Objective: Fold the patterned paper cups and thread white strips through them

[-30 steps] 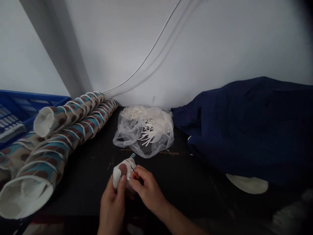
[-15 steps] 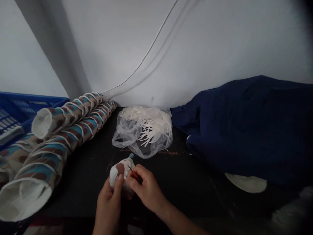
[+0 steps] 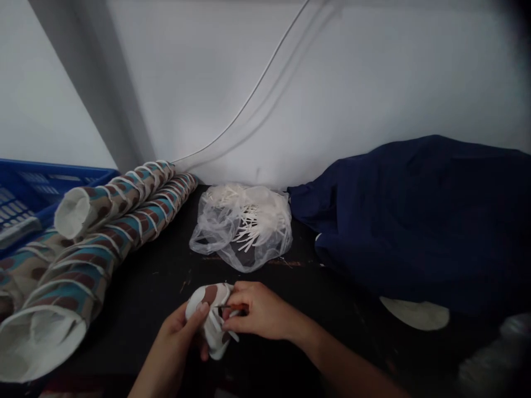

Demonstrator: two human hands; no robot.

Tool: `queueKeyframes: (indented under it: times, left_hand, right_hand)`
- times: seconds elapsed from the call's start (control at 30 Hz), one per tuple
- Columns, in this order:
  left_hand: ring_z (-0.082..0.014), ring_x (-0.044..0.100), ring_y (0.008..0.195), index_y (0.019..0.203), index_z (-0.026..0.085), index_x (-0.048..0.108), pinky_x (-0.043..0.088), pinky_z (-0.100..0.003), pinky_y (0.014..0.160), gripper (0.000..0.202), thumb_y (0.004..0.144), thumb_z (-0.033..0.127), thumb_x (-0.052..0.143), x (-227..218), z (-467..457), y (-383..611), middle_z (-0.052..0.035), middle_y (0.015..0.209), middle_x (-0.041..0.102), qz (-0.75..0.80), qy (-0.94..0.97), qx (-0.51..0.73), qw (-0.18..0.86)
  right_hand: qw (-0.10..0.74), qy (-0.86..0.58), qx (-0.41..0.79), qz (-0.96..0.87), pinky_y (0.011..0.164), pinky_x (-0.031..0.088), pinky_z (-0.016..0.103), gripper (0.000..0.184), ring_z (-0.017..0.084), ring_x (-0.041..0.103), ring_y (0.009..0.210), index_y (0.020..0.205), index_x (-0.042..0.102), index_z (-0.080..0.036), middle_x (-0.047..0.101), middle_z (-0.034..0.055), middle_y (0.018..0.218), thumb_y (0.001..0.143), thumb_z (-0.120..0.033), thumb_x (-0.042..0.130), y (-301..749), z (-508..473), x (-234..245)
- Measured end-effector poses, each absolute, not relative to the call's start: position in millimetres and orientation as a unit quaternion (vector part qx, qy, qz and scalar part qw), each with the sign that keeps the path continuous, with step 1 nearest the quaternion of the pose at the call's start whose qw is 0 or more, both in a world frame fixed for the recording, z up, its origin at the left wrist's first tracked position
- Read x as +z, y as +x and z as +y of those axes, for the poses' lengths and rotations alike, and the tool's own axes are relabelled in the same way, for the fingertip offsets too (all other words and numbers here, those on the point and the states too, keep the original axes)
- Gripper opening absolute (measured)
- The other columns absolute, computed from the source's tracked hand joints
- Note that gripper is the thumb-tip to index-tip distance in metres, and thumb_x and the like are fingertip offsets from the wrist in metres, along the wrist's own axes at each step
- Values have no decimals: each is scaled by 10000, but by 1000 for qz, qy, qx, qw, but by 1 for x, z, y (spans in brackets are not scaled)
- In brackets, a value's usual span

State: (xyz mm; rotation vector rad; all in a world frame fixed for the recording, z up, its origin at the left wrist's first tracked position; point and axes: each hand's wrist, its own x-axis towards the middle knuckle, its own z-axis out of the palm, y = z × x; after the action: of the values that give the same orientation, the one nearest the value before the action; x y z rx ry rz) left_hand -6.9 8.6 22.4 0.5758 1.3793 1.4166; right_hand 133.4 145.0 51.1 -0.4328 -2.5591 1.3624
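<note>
A small soft fabric piece [image 3: 211, 296], white with brown spots, is pinched by my left hand [image 3: 176, 333], the thumb on top and fingers beneath. It has folded open, with white edges showing. My right hand [image 3: 267, 312] is closed around a small pointed tool [image 3: 237, 307] with an orange-brown handle. Its thin dark tip points left over the fabric. My right fingers also touch the piece's right edge. Exactly what kind of tool it is, I cannot make out. Beyond the hands lies a clear plastic bag [image 3: 224, 243] with many white strips [image 3: 250, 232].
Long nested stacks of spotted fabric pieces [image 3: 120, 235] lie at the left, beside a blue plastic crate [image 3: 95, 174]. Dark blue cloth [image 3: 406, 221] covers the right side, a pale rounded piece [image 3: 417, 313] poking out beneath. A white cable [image 3: 253, 91] runs along the wall.
The fabric piece has been turned and folded open, its blue loop no longer showing. The tool has swung from pointing up-left to nearly level, and my right hand has shifted slightly right.
</note>
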Motion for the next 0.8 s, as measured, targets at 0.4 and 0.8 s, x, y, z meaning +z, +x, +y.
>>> queueKeyframes:
  times: [0.4,0.8]
  left_hand:
    - [-126,564,425,890,149,805,385,-183,315,343,763,449,698,48,0,-31,-126,706,728,347,112,604,708]
    - [-107,570,442,790,183,763,461,-203,457,287,673,434,839,11,-2,22,13,527,658,535,65,628,561]
  right_hand:
    - [135,-241,751,-600,477,218,191,191,68,348,524,787,606,-173,505,-62,641,742,-337,692,147,134,39]
    - [355,-344,623,-606,617,404,242,162,140,504,669,764,657,-163,592,12,749,771,-315,711,124,81,16]
